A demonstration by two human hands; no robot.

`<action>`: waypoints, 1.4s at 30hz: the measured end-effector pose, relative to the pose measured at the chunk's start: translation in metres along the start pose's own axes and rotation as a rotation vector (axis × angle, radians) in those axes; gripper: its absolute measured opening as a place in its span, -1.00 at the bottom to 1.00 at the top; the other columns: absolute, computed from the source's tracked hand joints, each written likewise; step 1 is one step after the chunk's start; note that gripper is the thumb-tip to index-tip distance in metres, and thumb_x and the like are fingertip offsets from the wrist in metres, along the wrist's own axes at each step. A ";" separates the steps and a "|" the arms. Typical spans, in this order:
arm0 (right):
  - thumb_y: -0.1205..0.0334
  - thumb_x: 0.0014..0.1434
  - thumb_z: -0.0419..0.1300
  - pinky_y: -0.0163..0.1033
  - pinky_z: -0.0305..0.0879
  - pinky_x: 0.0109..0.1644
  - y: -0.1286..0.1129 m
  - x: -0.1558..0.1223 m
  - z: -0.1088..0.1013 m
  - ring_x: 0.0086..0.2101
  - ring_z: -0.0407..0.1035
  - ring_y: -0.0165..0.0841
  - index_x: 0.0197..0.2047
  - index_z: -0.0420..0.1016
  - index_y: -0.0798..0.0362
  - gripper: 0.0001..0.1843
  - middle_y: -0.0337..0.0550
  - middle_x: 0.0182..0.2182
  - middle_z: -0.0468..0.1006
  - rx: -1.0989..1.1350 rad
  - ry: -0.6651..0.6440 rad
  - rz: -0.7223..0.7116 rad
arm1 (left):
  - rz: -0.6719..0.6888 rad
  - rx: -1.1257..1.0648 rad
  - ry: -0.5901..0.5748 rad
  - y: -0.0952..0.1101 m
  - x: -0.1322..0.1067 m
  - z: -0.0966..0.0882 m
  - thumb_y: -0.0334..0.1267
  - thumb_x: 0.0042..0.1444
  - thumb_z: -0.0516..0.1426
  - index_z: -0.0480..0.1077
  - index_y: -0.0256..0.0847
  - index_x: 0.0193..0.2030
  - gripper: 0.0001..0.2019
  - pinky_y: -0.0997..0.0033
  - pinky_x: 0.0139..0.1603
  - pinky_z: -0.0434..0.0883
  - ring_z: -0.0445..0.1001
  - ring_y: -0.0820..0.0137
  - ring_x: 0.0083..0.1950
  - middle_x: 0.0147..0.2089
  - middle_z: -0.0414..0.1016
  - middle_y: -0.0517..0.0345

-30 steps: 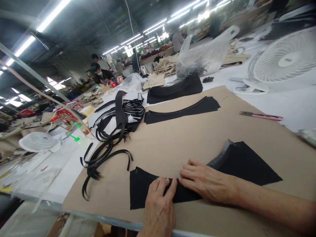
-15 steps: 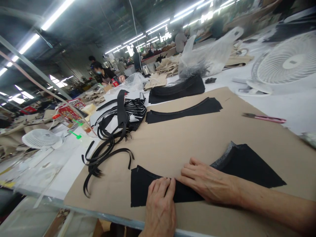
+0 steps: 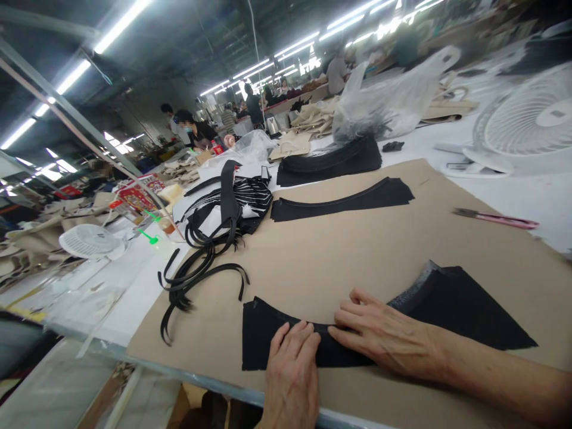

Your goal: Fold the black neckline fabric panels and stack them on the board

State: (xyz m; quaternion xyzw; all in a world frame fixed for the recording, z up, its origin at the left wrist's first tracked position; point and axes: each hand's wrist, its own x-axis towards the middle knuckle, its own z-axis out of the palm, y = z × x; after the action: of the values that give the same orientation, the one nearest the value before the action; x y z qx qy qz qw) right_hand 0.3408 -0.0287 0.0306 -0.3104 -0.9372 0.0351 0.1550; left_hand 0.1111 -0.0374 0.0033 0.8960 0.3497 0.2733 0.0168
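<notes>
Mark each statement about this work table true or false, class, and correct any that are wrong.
1. The left hand and the right hand touch the same piece of black cloth. True.
2. The right hand holds the pink tool. False: the tool lies apart from both hands.
3. Black straps lie toward the left of the picture. True.
4. The plastic bag is bright red. False: it is whitish and see-through.
5. A large white fan is at the right of the picture. True.
</notes>
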 end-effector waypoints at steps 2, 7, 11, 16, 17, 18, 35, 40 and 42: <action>0.48 0.27 0.00 -0.12 0.07 -0.10 -0.001 0.000 0.000 -0.33 0.20 -0.32 -0.24 0.37 0.07 -0.82 -0.18 -0.34 0.38 0.009 0.010 0.004 | -0.069 -0.062 0.022 -0.003 0.000 -0.005 -0.52 0.19 -0.03 0.39 -0.15 0.02 -0.66 0.15 0.11 0.44 0.51 0.34 0.03 -0.04 0.56 0.10; 0.49 0.28 -0.04 -0.10 0.07 -0.05 -0.002 -0.002 -0.001 -0.32 0.21 -0.31 -0.19 0.37 0.05 -0.78 -0.18 -0.32 0.39 0.013 -0.009 0.023 | -0.361 -0.097 0.130 -0.015 0.001 -0.013 -0.44 0.21 0.03 0.43 -0.09 0.03 -0.69 0.25 0.01 0.51 0.48 0.34 0.02 -0.01 0.50 0.08; 0.48 0.28 -0.05 -0.07 0.05 0.00 -0.002 -0.003 0.000 -0.27 0.23 -0.27 0.01 0.35 0.06 -0.69 -0.15 -0.27 0.41 0.018 -0.021 0.037 | -0.256 -0.035 0.050 -0.023 0.002 -0.013 -0.47 0.23 -0.02 0.41 -0.12 0.10 -0.63 0.24 0.01 0.51 0.47 0.33 0.00 -0.02 0.51 0.05; 0.45 0.29 -0.04 -0.07 0.06 -0.05 -0.001 -0.002 0.001 -0.28 0.23 -0.26 -0.03 0.37 0.07 -0.74 -0.13 -0.27 0.40 0.022 -0.023 0.028 | -0.055 0.051 -0.044 -0.026 -0.003 -0.013 -0.56 0.19 -0.06 0.36 -0.22 0.15 -0.56 0.12 0.06 0.48 0.45 0.28 0.03 -0.01 0.51 0.01; 0.45 0.29 -0.04 -0.07 0.06 -0.04 -0.001 -0.001 0.001 -0.28 0.23 -0.26 -0.04 0.37 0.07 -0.74 -0.14 -0.27 0.40 0.023 -0.025 0.031 | -0.046 0.061 -0.051 -0.026 -0.004 -0.014 -0.56 0.18 -0.06 0.34 -0.22 0.16 -0.56 0.09 0.08 0.47 0.44 0.27 0.06 0.01 0.51 0.01; 0.45 0.29 -0.04 -0.06 0.05 -0.03 -0.002 -0.001 0.001 -0.28 0.23 -0.26 -0.04 0.37 0.07 -0.74 -0.14 -0.27 0.40 0.023 -0.023 0.034 | -0.045 0.061 -0.059 -0.026 -0.006 -0.014 -0.56 0.18 -0.05 0.34 -0.22 0.16 -0.56 0.07 0.11 0.46 0.43 0.27 0.08 0.03 0.50 0.01; 0.45 0.29 -0.02 -0.06 0.05 0.00 -0.003 -0.004 0.005 -0.27 0.22 -0.27 -0.07 0.37 0.06 -0.77 -0.15 -0.27 0.39 0.007 0.011 0.038 | -0.178 -0.036 0.028 -0.023 -0.007 -0.008 -0.51 0.24 -0.02 0.40 -0.21 0.02 -0.70 0.35 0.07 0.48 0.41 0.38 0.06 0.01 0.38 -0.02; 0.45 0.28 -0.01 -0.06 0.03 0.04 -0.002 -0.004 0.006 -0.25 0.23 -0.27 -0.06 0.36 0.05 -0.77 -0.16 -0.26 0.39 0.009 0.021 0.045 | -0.206 0.073 0.010 -0.026 -0.005 -0.012 -0.42 0.25 0.02 0.31 -0.21 0.17 -0.64 0.28 -0.03 0.52 0.45 0.33 -0.03 -0.04 0.42 -0.02; 0.44 0.29 -0.01 -0.05 0.03 0.04 -0.001 -0.003 0.006 -0.25 0.22 -0.27 -0.05 0.36 0.06 -0.77 -0.16 -0.27 0.39 0.003 0.017 0.048 | -0.139 0.139 -0.027 -0.027 -0.005 -0.012 -0.44 0.25 0.00 0.31 -0.22 0.20 -0.62 0.24 -0.03 0.52 0.44 0.30 -0.02 -0.04 0.43 -0.03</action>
State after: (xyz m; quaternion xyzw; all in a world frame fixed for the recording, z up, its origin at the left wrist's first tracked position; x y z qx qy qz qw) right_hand 0.3405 -0.0317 0.0240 -0.3329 -0.9281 0.0375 0.1623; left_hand 0.0851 -0.0217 0.0054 0.8721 0.4290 0.2342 -0.0218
